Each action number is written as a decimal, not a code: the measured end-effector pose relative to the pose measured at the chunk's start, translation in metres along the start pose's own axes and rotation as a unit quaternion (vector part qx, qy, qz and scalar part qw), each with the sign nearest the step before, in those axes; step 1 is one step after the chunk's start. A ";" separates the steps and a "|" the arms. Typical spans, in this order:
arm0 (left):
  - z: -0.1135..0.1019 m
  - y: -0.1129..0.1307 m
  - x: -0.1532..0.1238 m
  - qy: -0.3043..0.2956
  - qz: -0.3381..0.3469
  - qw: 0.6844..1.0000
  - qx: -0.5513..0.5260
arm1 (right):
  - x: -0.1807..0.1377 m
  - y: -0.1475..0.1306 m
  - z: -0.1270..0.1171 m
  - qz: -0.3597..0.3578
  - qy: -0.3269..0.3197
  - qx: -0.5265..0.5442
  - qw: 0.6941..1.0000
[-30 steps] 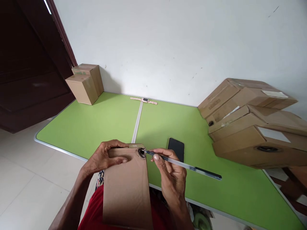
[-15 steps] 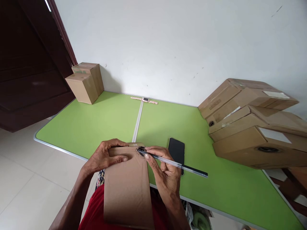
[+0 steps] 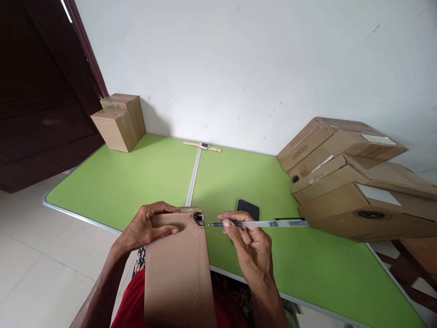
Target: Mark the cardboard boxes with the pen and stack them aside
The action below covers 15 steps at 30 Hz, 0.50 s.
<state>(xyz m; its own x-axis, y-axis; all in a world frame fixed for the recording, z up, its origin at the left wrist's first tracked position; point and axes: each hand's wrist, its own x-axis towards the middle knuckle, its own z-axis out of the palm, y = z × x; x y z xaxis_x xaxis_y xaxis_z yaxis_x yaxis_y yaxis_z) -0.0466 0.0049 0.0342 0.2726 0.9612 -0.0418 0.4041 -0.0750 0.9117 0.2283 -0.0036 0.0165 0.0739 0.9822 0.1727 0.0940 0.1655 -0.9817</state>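
My left hand [image 3: 148, 229] grips the far left edge of a brown cardboard box [image 3: 175, 273], thumb on the near face and fingers over the top. The box leans between my body and the table edge. At its upper right corner is a dark, ragged hole [image 3: 198, 218] with black scribbled lines around it. Just right of that corner, my right hand [image 3: 251, 243] pinches a clear-barrelled pen [image 3: 259, 223] between thumb and fingers. The pen lies nearly level, its tip pointing left at the box but apart from it.
On the green table [image 3: 153, 177], a dark phone [image 3: 248, 208] lies beyond my right hand. A pink-strapped watch [image 3: 205, 146] rests by the wall. Small cardboard boxes [image 3: 119, 130] stand at the back left; several larger boxes [image 3: 348, 182] are stacked at the right.
My right hand has drawn the pen away from the hole to the right, and the pen has turned closer to level. My left hand still grips the box.
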 end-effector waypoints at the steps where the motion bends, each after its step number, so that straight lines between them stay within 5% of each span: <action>1: 0.000 0.000 0.000 -0.002 -0.001 1.000 0.000 | 0.008 0.001 -0.002 0.017 0.002 -0.014 1.000; 4: -0.001 0.001 0.001 -0.004 -0.005 1.000 0.000 | 0.038 0.010 -0.005 0.107 -0.078 -0.183 0.974; 7: -0.003 0.002 0.001 -0.008 -0.001 1.000 0.002 | 0.068 0.026 0.002 0.192 -0.156 -0.367 0.897; 12: -0.004 0.004 0.000 -0.010 -0.014 1.000 0.011 | 0.087 0.051 0.021 0.259 -0.133 -0.475 0.830; 15: -0.004 0.005 -0.001 -0.011 -0.017 1.000 0.006 | 0.083 0.056 0.026 0.266 -0.129 -0.495 0.817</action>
<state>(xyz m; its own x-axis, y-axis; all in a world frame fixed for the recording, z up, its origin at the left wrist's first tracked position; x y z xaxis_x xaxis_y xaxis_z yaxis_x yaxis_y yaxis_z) -0.0489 0.0050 0.0402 0.2770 0.9575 -0.0809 0.4229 -0.0458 0.9050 0.2138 0.0892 -0.0264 0.1661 0.8985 -0.4063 0.8827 -0.3192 -0.3450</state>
